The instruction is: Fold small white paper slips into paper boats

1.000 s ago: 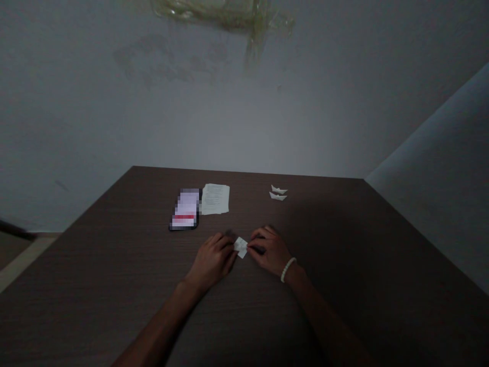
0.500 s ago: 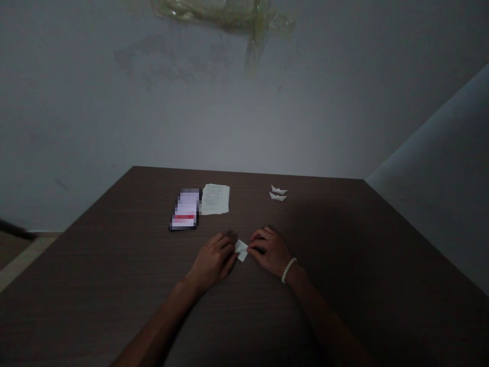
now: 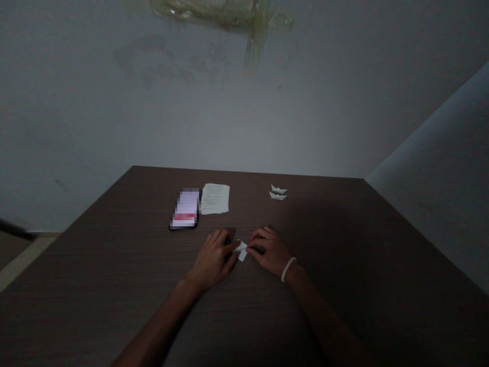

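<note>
Two hands on one small piece: the left hand (image 3: pixel 213 259) and right hand (image 3: pixel 269 251) meet at a small folded white paper piece (image 3: pixel 241 250), front and centre on a dark wood-grain tabletop (image 3: pixel 324 306).

Finger state: both hands are curled in and grasping, not released. The right fingertips (image 3: pixel 254 245) pinch the paper from its right side; the left fingers (image 3: pixel 230 244) close on its left side and cover part of it. Thumb placement is too dark and small to tell. One paper corner pokes out below, between the hands. Can't tell if the piece is lifted or resting on the wood.

Pose: the left forearm (image 3: pixel 160 316) and right forearm (image 3: pixel 317 311) come in from the bottom of the view and form a V, with both wrists low and a white bead bracelet (image 3: pixel 288 269) on the right wrist.

Technique, my call: pinch close to the fold, line up the edges first, then press against the tabletop — firmer and cleaner than working in the air. Keep the hand heels low for stability.

Further out on the tabletop: a smartphone (image 3: pixel 184 209) with a pixelated screen, a printed paper sheet (image 3: pixel 215 199) just beside it, and two small paper boats (image 3: pixel 278 192) near the far edge, off to the right.
</note>
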A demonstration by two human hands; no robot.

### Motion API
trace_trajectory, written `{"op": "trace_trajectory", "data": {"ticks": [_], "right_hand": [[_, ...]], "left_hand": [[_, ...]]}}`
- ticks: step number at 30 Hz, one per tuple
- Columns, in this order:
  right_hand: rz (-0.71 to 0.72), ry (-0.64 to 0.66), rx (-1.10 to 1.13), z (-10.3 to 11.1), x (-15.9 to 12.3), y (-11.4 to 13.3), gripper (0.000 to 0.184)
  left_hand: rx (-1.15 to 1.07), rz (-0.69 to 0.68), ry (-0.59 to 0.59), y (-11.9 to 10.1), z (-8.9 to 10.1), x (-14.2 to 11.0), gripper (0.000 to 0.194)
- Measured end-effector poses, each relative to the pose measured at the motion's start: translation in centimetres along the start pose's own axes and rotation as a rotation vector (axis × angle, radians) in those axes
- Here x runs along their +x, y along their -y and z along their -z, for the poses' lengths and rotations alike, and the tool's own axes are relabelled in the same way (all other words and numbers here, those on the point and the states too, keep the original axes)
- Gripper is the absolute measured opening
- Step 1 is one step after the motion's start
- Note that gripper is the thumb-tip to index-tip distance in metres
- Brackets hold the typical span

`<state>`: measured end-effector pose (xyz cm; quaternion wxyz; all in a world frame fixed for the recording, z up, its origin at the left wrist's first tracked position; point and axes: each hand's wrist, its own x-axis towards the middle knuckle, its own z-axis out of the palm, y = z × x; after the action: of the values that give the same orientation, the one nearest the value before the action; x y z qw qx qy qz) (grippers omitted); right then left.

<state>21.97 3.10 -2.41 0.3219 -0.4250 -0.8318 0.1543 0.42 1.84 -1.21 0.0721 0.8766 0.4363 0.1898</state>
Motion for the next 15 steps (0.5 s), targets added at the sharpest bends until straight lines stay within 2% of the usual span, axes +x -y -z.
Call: {"op": "trace_trajectory", "data": {"ticks": [5, 9, 15], "right_hand": [[-0.007, 0.002, -0.006, -0.11, -0.05, -0.06, 0.004], [-0.015, 0.01, -0.007, 0.07, 0.04, 0.19, 0.005], [-0.012, 0.029, -0.003, 0.19, 0.18, 0.43, 0.008]], "left_hand": [[-0.085, 0.002, -0.078, 0.18, -0.05, 0.04, 0.021], [-0.087, 0.006, -0.132, 0.35, -0.34, 0.0, 0.024], [-0.067, 0.016, -0.144, 0.64, -0.7, -0.05, 0.02]]}}
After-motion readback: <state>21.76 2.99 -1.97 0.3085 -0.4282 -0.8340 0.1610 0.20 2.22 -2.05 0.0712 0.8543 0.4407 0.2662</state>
